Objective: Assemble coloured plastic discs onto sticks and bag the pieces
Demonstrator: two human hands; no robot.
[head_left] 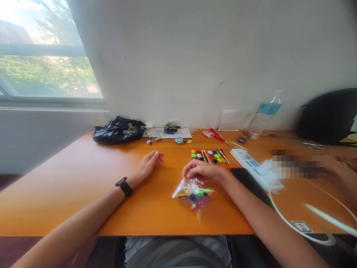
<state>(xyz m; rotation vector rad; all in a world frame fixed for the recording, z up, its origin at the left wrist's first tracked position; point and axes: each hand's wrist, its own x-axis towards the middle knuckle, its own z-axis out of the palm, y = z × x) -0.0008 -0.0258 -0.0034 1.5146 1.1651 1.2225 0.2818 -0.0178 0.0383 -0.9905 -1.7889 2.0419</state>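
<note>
My right hand (pixel 205 170) pinches the top of a clear plastic bag (pixel 195 206) over the front middle of the table. Inside the bag show small coloured pieces in green, yellow, dark blue and red. My left hand (pixel 149 164), with a black watch (pixel 124 186) on its wrist, rests on the table to the left, holding nothing, its fingers loosely curved and apart. Just beyond my right hand lie small round coloured discs (pixel 193 156) and thin coloured sticks (pixel 205 156), set out in groups.
A black plastic bag (pixel 118 130) lies at the back left, near a tape measure (pixel 179 140). On the right are a white power strip (pixel 248 163) with a cable, a dark flat object (pixel 251 184), a clear bottle (pixel 258 124) and another person's arm (pixel 341 175).
</note>
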